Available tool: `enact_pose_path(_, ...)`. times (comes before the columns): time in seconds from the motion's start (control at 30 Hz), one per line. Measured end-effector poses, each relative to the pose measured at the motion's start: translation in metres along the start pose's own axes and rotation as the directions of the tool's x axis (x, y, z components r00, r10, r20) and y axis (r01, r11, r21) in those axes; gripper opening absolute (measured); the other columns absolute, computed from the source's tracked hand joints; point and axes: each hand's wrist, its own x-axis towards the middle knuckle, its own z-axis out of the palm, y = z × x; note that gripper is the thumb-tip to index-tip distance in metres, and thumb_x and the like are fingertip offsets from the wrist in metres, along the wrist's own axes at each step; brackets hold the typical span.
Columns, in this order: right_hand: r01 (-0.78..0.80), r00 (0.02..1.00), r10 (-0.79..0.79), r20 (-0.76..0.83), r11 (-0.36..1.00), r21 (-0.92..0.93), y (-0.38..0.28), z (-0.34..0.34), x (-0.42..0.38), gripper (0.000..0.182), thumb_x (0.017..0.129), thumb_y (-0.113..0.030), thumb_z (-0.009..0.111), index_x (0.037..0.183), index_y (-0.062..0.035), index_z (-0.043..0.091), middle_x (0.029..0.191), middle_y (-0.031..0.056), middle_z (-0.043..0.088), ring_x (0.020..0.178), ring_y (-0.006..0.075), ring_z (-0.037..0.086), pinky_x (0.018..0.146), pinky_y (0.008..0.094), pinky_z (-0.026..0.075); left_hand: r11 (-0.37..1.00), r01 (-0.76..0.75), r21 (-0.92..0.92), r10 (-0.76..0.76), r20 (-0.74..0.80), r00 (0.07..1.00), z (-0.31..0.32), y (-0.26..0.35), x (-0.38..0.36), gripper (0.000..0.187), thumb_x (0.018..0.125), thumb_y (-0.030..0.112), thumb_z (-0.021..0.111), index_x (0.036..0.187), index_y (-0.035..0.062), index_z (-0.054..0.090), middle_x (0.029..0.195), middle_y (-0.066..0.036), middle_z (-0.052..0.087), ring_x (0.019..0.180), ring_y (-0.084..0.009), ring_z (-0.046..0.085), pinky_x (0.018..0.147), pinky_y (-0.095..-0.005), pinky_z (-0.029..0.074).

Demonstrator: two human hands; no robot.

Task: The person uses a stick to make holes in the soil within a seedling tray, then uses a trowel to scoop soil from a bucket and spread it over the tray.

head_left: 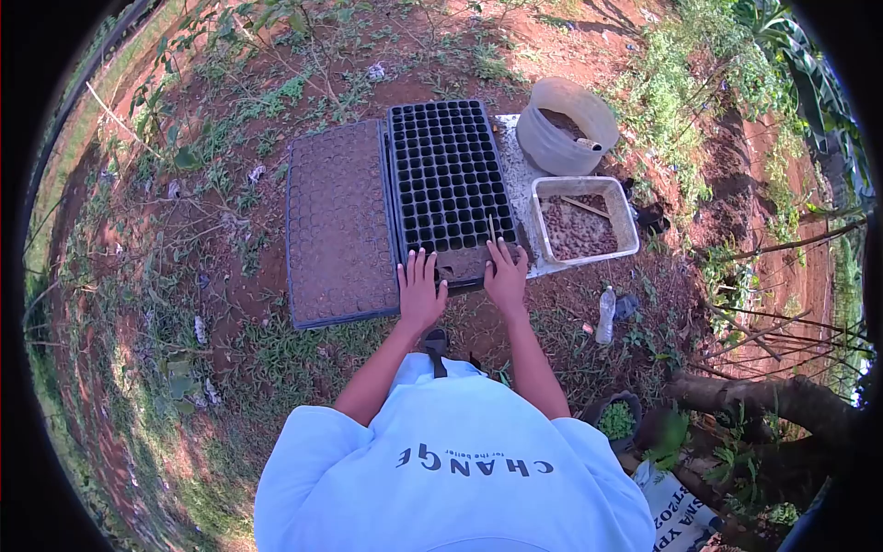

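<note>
A black seedling tray with rows of cells lies in front of me. Most of its cells look dark and hollow, while brown soil covers the rows at its near end. My left hand rests at the near left corner, fingers stretched out and holding nothing. At the near right corner, my right hand lies with its fingers extended over the soil. A thin stick juts forward from between those fingers, and its lower end is hidden. Left of this tray sits another seedling tray, its cells filled with soil.
A white basin with reddish-brown grains and a wooden stick stands to the right. Behind it is a translucent tub holding soil. A plastic bottle and potted plant are nearer me. Branches lie right.
</note>
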Motion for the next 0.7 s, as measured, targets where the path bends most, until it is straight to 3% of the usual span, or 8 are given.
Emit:
enact_pose_path(0.17, -0.047, 0.998, 0.050, -0.049, 0.998, 0.049, 0.004, -0.007, -0.008, 0.044, 0.086, -0.014, 0.059, 0.129, -0.0111, 0.058, 0.137, 0.0127, 0.053, 0.125, 0.0402, 0.039, 0.109, 0.0471, 0.030, 1.000, -0.030, -0.010, 0.029, -0.026, 0.999, -0.001, 0.006, 0.009, 0.059, 0.089, 0.026, 0.055, 0.141, 0.0048, 0.037, 0.151, -0.018, 0.029, 0.145, -0.0373, 0.016, 0.116, -0.0563, 0.012)
enact_pose_path(0.3, -0.151, 0.976, 0.171, -0.134, 0.977, 0.148, 0.013, -0.030, -0.024, 0.042, 0.085, -0.012, 0.059, 0.127, -0.0084, 0.058, 0.134, 0.0119, 0.054, 0.125, 0.0373, 0.040, 0.109, 0.0460, 0.030, 0.991, -0.101, -0.090, 0.093, -0.097, 0.991, 0.000, 0.016, 0.014, 0.047, 0.089, 0.021, 0.054, 0.132, 0.0041, 0.047, 0.145, -0.018, 0.037, 0.143, -0.0382, 0.019, 0.117, -0.0552, 0.013)
enact_pose_path(0.53, -0.357, 0.880, 0.400, -0.257, 0.913, 0.197, 0.050, -0.061, -0.057, 0.034, 0.084, -0.008, 0.060, 0.118, -0.0068, 0.061, 0.122, 0.0096, 0.059, 0.121, 0.0341, 0.041, 0.106, 0.0436, 0.033, 0.948, -0.227, -0.225, 0.220, -0.057, 0.974, 0.009, 0.053, 0.026, 0.026, 0.095, 0.022, 0.048, 0.113, 0.0078, 0.062, 0.142, -0.015, 0.043, 0.142, -0.0383, 0.022, 0.116, -0.0550, 0.013)
enact_pose_path(0.7, -0.428, 0.845, 0.474, -0.250, 0.877, 0.218, 0.073, -0.078, -0.063, 0.033, 0.084, -0.006, 0.059, 0.118, -0.0073, 0.061, 0.116, 0.0108, 0.059, 0.117, 0.0338, 0.042, 0.104, 0.0443, 0.035, 0.909, -0.290, -0.299, 0.292, -0.038, 0.956, 0.019, 0.086, 0.043, 0.033, 0.100, 0.025, 0.041, 0.099, 0.0084, 0.070, 0.144, -0.015, 0.043, 0.142, -0.0379, 0.023, 0.116, -0.0541, 0.014)
